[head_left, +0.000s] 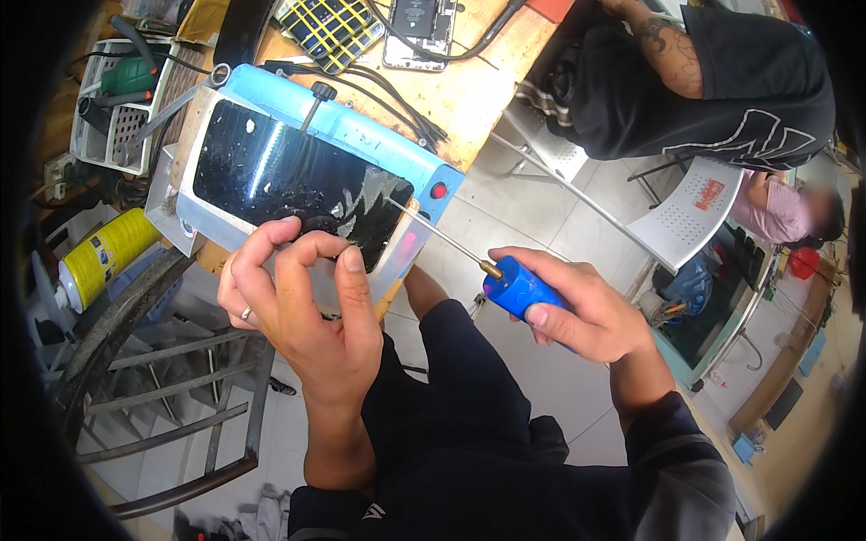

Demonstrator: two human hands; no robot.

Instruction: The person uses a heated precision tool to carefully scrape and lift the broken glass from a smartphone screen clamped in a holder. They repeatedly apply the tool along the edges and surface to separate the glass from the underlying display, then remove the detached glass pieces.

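A blue-handled tool [516,287] is gripped in the clenched fingers of the right hand [577,311], its thin metal shaft reaching to the dark cracked screen [289,176] lying on a light-blue machine [379,135] at the wooden worktop's [478,81] edge. The left hand [302,302] rests at the screen's near edge, fingers curled loosely, grasping nothing visible.

The left hand [302,302] covers the near edge of the blue machine [361,135], so that side is shut off. From the right, the tool [519,287] in the right hand [586,311] has its thin shaft slanting in over the glass [289,176]. A black knob [323,90] stands at the far rim. Cables [397,104] crowd the desk [478,86] behind. Open floor [541,216] lies to the right, up to a white chair [690,212].
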